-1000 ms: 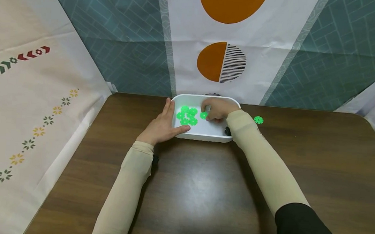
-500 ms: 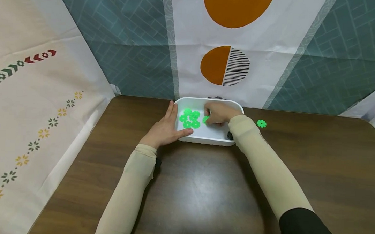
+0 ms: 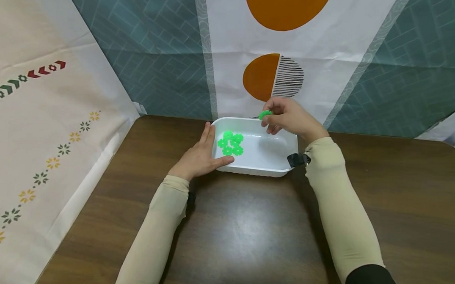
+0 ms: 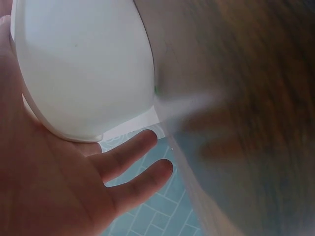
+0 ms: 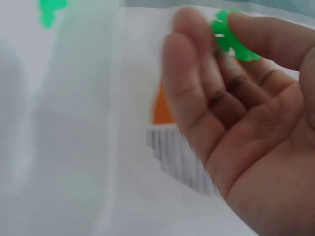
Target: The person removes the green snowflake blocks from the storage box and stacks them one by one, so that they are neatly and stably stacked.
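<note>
While our left hand (image 3: 201,157) rests, fingers spread, at nine o'clock on the white tray (image 3: 265,154), we judge the step as lifting: our right hand (image 3: 292,118) pinches one green piece (image 3: 266,114) at twelve o'clock, near the far rim. Next seems to call for a light, steady hold. It looks flat and notched, like the green discs (image 3: 237,151) inside at nine o'clock.

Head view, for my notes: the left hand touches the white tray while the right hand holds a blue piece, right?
Not blue: the left hand touches the white tray while the right hand holds a green piece, as the head view shows.
</note>
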Tool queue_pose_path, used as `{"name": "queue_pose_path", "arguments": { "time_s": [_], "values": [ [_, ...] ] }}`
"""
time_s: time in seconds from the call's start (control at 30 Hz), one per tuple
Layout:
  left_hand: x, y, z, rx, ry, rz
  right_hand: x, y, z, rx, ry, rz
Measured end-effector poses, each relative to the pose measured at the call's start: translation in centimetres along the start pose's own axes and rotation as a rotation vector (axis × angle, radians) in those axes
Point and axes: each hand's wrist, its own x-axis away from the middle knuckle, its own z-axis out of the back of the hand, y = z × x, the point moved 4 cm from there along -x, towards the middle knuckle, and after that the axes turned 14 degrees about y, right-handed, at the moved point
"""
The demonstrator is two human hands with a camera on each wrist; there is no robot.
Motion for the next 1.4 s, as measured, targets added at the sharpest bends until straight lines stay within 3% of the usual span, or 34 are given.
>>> {"name": "queue_pose_path", "arguments": {
  "time_s": [0.17, 0.3, 0.43, 0.6, 0.77, 0.9, 1.4],
  "values": [
    [-0.1, 0.4, -0.1, 0.02, -0.002, -0.026, 3.4, -0.9, 3.7, -0.089, 0.144, 0.037],
    [0.0, 0.2, -0.2, 0.014, -0.019, -0.015, 5.9, 0.0, 5.4, -0.079, 0.206, -0.038],
    [-0.2, 0.4, 0.3, 0.012, -0.007, -0.024, 7.5, 1.8, 7.7, -0.032, 0.288, -0.141],
    [-0.5, 0.5, 0.5, 0.03, 0.004, -0.031, 8.0, 5.9, 10.7, -0.001, 0.382, -0.208],
    [-0.1, 0.0, -0.1, 0.027, -0.013, -0.009, 8.0, 10.8, 11.1, -0.043, 0.349, -0.351],
    [0.1, -0.3, -0.3, 0.025, 0.004, -0.007, 8.0, 13.3, 11.0, -0.031, 0.295, -0.405],
    [0.1, 0.0, -0.3, 0.062, -0.019, 0.003, 8.4, 15.4, 11.5, -0.083, 0.247, -0.415]
  ]
}}
